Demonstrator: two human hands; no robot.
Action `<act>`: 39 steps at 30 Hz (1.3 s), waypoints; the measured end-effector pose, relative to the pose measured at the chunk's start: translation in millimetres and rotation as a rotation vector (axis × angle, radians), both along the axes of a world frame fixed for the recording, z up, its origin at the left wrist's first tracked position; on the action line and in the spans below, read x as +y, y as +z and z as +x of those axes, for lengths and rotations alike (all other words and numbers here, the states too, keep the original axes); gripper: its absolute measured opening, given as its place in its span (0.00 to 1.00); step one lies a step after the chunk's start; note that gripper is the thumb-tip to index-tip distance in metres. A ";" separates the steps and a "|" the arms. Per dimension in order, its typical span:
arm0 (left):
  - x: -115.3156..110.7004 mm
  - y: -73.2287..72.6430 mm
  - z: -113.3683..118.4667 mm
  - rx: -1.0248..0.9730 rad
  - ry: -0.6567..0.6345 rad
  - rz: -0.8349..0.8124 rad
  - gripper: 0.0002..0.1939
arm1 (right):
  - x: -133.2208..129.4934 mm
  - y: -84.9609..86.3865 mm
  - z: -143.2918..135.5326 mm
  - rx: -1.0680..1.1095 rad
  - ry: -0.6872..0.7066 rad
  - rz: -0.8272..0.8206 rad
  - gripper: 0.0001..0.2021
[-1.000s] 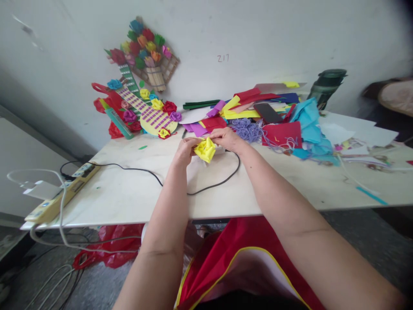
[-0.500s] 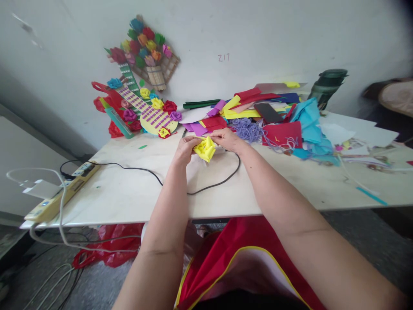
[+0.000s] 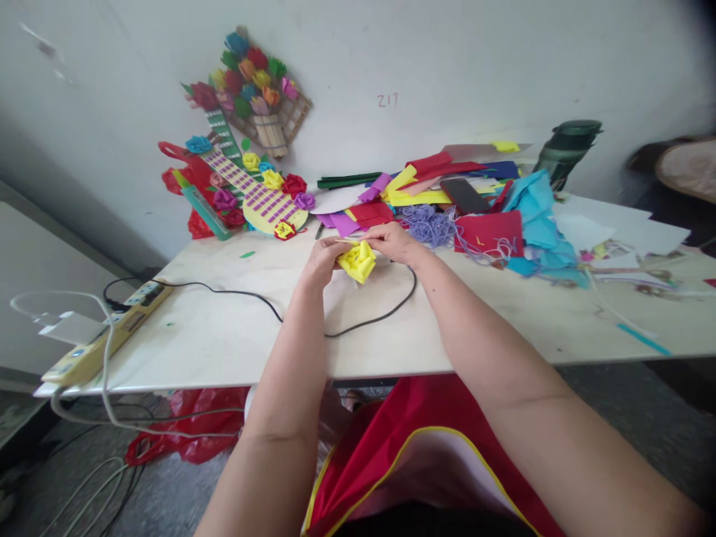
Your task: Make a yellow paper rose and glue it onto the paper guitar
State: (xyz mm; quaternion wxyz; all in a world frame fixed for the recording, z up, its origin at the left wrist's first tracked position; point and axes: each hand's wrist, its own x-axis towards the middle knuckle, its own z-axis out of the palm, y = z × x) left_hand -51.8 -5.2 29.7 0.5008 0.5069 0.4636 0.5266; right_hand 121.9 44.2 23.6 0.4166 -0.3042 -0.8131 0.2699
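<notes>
Flower (image 3: 358, 263), yellow, bloom facing 5 o'clock, long axis unclear; left hand (image 3: 323, 261) gripping from 10 o'clock, right hand (image 3: 390, 240) pinching 1 o'clock edge.

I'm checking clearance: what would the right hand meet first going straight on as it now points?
Probably the left hand: the right hand points toward it, with the held flower just below that line in the picture, though depth is unclear.

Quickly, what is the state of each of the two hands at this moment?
Left hand: closed, holding the yellow flower by its left side.
Right hand: closed, seemingly pinching the same flower at its far edge.
</notes>
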 end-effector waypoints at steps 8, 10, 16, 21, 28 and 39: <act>-1.2 2.7 3.7 -0.028 0.019 -0.054 0.07 | -1.3 -0.8 -0.7 0.097 0.004 -0.010 0.10; -1.3 2.5 3.2 -0.028 0.017 -0.055 0.07 | -3.9 1.5 -0.5 0.126 0.028 -0.048 0.09; 1.2 0.7 2.2 -0.100 0.008 -0.068 0.09 | -7.6 5.2 0.1 0.167 0.024 -0.147 0.11; 3.3 -1.1 3.0 -0.094 0.018 -0.058 0.13 | -7.5 5.7 -0.6 0.183 0.026 -0.141 0.09; 0.0 -0.6 2.7 -0.015 0.037 0.009 0.18 | -7.3 6.0 0.9 0.169 0.031 -0.145 0.06; 1.3 -2.2 -0.9 0.008 0.034 0.077 0.21 | -6.7 4.5 8.5 0.148 0.056 -0.117 0.08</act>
